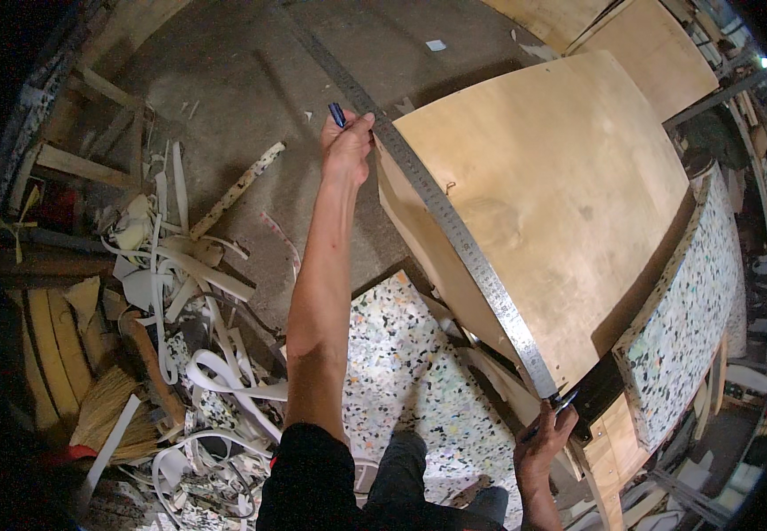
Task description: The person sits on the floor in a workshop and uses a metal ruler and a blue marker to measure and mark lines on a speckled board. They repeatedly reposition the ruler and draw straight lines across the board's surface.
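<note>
A long metal ruler [441, 208] lies slantwise along the left edge of a pale plywood panel [560, 195], its far end reaching out past the panel over the floor. My left hand [346, 150] is closed at the panel's far left corner, pinching the ruler's edge. A short dark blue pen-like piece [337, 115] sticks up from the same hand. At the ruler's near end, my right hand [543, 442] is closed around a slim dark pen [566, 403], its tip beside the panel's near corner. The right fingers are partly hidden.
Speckled foam sheets lie below the panel [392, 354] and stand curved at its right [684, 319]. White strip offcuts [215, 372] and a straw broom [109, 416] crowd the left floor. A wooden frame [92, 168] stands at far left; another board [658, 53] is behind.
</note>
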A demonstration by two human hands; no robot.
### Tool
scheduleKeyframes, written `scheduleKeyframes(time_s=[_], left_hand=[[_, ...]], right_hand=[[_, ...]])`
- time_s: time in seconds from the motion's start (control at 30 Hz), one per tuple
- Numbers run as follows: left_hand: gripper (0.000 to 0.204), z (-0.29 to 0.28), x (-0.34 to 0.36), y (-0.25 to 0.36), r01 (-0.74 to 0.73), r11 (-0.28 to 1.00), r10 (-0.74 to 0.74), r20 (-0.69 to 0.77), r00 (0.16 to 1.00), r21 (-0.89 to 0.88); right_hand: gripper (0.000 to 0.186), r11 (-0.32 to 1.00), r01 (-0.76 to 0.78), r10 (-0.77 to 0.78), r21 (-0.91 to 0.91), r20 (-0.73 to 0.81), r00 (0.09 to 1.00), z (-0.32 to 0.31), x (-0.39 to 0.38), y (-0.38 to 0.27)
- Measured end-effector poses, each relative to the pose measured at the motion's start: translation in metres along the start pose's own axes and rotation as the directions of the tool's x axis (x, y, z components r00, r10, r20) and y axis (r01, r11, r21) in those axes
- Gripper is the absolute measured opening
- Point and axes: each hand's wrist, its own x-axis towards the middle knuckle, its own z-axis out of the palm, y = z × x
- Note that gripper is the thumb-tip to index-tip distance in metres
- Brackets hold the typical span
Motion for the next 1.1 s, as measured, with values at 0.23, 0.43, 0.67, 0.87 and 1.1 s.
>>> scheduleKeyframes(time_s=[0.23,0.43,0.67,0.87,1.1], left_hand=[[0.031,-0.003,-0.001,-0.001,-0.018,1.0,0.018,0.0,1.0,0.0],[0.027,-0.003,0.0,-0.005,-0.063,0.996,0.064,-0.011,0.998,0.063],[0.026,-0.003,0.006,0.012,-0.037,0.924,0.027,0.031,0.999,0.381],[0.03,0.007,-0.003,0.032,0.091,0.88,-0.106,0.006,0.994,0.466],[0.03,0.014,-0.002,0.053,-0.025,0.527,0.024,0.014,1.0,0.849]], right_hand=[[0.04,1.0,-0.029,0.029,-0.002,0.022,0.999,0.0,-0.003,0.0],[0.03,0.989,-0.09,0.092,0.12,-0.011,0.996,0.004,-0.005,0.0],[0.029,0.996,-0.085,0.084,0.03,0.018,0.996,0.001,-0.004,0.002],[0.04,0.994,-0.042,0.051,0.102,-0.096,0.994,0.013,-0.009,0.01],[0.036,0.984,-0.124,0.13,0.128,-0.043,0.991,0.015,-0.012,0.013]])
